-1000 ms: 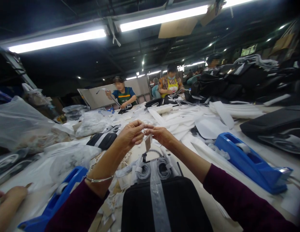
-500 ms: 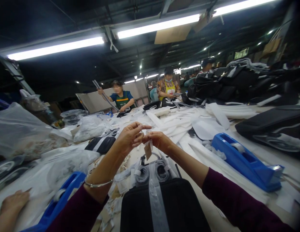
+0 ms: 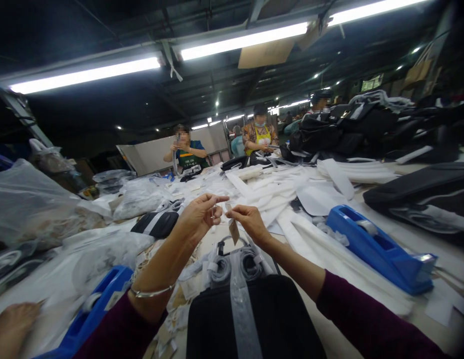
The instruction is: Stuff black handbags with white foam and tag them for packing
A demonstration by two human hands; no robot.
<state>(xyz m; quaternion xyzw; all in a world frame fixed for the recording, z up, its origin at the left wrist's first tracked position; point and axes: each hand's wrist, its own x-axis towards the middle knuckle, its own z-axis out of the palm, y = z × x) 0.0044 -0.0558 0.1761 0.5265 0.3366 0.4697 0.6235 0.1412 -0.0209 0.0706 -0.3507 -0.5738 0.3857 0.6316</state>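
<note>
We've a small, flat tan tag (image 3: 234,233) mid-frame, approx. rectangular, hanging below our R hand (image 3: 250,223), thumb + fingertips clamped on its top. Long axis near-vert., lower end tipped slightly to frame right. Our L hand (image 3: 199,215) is just left, index pointing right; can't tell if it's gripping anything. Black bag (image 3: 284,314) bottom ctr.

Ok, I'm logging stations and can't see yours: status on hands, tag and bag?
Right hand pinching brown hang tag; left hand raised alongside, grip unclear. Black bag below. Blue tape dispensers on both sides.
</note>
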